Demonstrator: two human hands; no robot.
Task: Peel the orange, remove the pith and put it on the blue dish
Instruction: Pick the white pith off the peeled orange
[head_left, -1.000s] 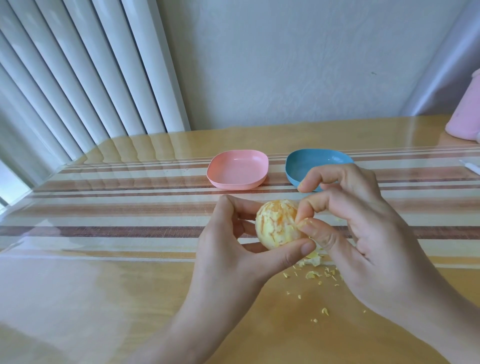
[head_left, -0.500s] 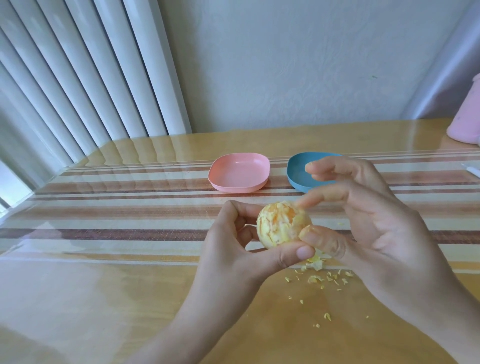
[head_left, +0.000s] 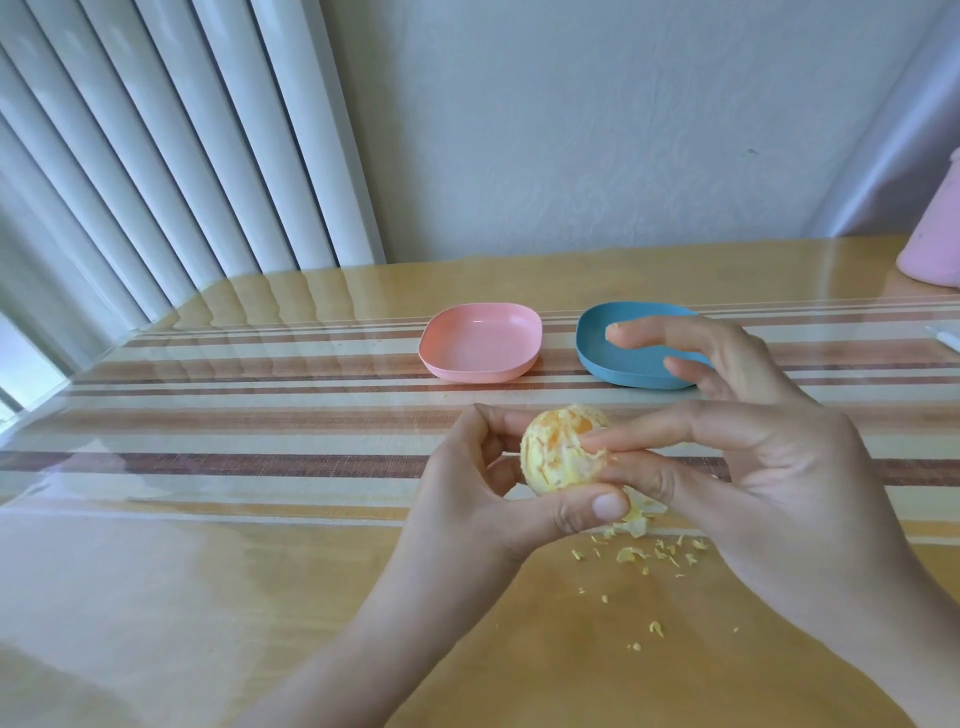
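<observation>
The peeled orange (head_left: 558, 449), pale with patches of white pith, is held just above the table in front of me. My left hand (head_left: 478, 483) grips it from the left and below, thumb under its lower right side. My right hand (head_left: 753, 457) pinches pith on the orange's right side with thumb and one finger, its other fingers spread out. The blue dish (head_left: 623, 358) lies beyond the orange with nothing in it, partly hidden by those spread fingers.
A pink dish (head_left: 480, 343) lies left of the blue one. Small bits of pith and peel (head_left: 639, 551) are scattered on the wooden table under my hands. A pink container (head_left: 935, 249) stands at the far right edge. White vertical blinds hang at the left.
My right hand's fingers have opened out and its thumb and finger have slid leftward across the orange's surface. The left hand keeps the same grip on the orange.
</observation>
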